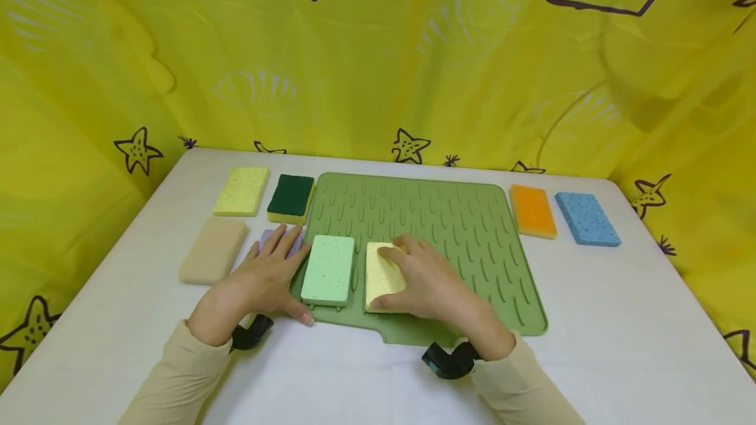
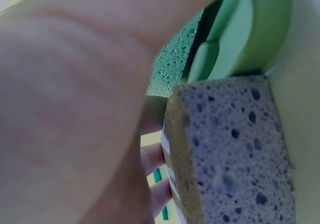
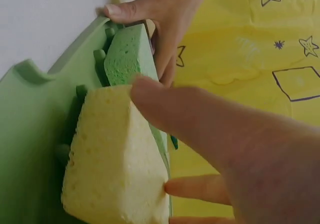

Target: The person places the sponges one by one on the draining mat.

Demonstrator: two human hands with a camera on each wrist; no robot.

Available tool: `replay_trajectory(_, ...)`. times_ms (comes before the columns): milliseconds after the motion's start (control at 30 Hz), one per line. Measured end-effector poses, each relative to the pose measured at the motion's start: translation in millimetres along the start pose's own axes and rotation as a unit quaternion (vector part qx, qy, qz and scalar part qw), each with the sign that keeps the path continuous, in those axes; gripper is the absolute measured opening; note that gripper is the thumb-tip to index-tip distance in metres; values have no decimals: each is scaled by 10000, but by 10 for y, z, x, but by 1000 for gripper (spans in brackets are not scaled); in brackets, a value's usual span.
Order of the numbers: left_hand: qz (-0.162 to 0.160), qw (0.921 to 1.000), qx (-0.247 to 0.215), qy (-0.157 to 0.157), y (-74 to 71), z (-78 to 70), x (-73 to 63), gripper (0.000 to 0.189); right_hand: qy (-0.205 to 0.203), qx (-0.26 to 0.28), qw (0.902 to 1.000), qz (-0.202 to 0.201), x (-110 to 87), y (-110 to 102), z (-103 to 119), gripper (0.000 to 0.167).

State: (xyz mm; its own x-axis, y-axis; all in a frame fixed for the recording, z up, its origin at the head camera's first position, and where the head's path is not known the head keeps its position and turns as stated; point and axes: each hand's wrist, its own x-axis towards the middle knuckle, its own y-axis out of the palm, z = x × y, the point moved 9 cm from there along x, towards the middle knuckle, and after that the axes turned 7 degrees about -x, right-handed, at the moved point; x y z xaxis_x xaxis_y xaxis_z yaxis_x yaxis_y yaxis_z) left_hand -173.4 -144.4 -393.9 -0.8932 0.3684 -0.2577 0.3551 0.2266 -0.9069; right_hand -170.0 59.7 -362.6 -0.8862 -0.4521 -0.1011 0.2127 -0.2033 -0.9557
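Observation:
On the green ridged mat [image 1: 413,212] lie a mint-green sponge [image 1: 328,271] and a pale yellow sponge [image 1: 379,274], side by side near its front left. My right hand [image 1: 426,279] holds the pale yellow sponge, thumb at its near end and fingers toward its far end. In the right wrist view the thumb [image 3: 165,101] reaches over the top edge of that sponge. My left hand [image 1: 262,274] spreads over a purple sponge [image 2: 235,149] beside the mat's left edge, covering most of it. Its fingers lie fairly straight, with the thumb by the mat's near-left edge.
Left of the mat are a beige sponge [image 1: 214,251], a yellow sponge [image 1: 242,191] and a dark green scouring sponge [image 1: 291,197]. An orange sponge [image 1: 533,210] and a blue sponge [image 1: 587,218] lie to its right. A yellow patterned curtain [image 1: 366,51] surrounds the white table [image 1: 336,372].

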Motion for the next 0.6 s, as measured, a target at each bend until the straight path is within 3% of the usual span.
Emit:
replay_trajectory(100, 29, 10000, 4, -16, 5, 1, 1, 133, -195, -22, 9993, 304, -31, 49, -18, 98)
replay_trajectory(200, 30, 10000, -11, -6, 11, 0, 5, 133, -493, 4, 9979, 424, -39, 87, -12, 101)
replay_trajectory(333, 31, 10000, -15, -6, 22, 8, 7, 133, -744, 64, 9969, 262, -21, 96, 3, 97)
replay_trajectory(600, -38, 10000, 6, 11, 5, 12, -6, 132, -838, 75, 9965, 6, 14, 107, 51, 92)
